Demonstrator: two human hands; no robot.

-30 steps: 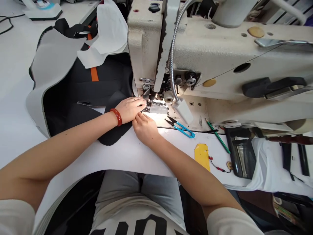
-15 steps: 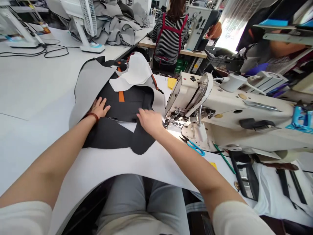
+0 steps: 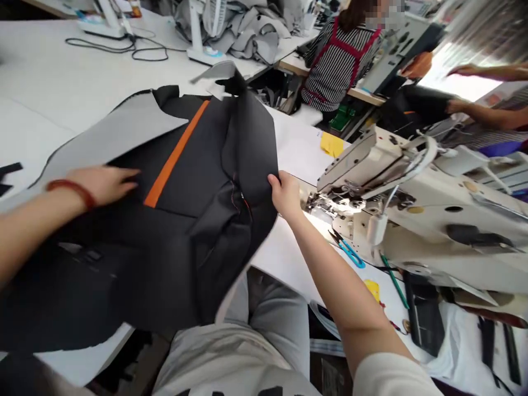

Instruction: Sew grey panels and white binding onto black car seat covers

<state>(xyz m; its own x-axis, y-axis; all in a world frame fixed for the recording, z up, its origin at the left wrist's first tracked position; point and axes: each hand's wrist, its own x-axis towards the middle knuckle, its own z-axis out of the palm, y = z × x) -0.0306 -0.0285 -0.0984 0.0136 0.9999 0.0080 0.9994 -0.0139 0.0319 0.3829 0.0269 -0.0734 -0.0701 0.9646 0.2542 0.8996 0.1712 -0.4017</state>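
A large black sewn fabric piece (image 3: 173, 242) with grey lining (image 3: 111, 129) and an orange strip (image 3: 177, 157) lies across the table and hangs over its front edge. My left hand (image 3: 101, 190) rests on its left part, fingers stretched out and slightly blurred. On the other side, my right hand (image 3: 286, 193) pinches the right edge of the black fabric between thumb and fingers and holds that side raised. Folds and a seam with reddish stitching show in the raised part. Right of this hand stands a sewing machine (image 3: 412, 203), its needle area lit.
Blue thread snips (image 3: 348, 250) and a green pencil-like stick (image 3: 395, 280) lie by the machine. Yellow scraps (image 3: 332, 144) rest on the white table (image 3: 41, 71). Farther back are a fan (image 3: 202, 33), grey fabric pieces (image 3: 256, 33) and a person in a striped top (image 3: 340, 60).
The fabric piece has come closer and is spread wider, its right side lifted by my right hand. The white flap has moved off the orange strip. The view has turned.
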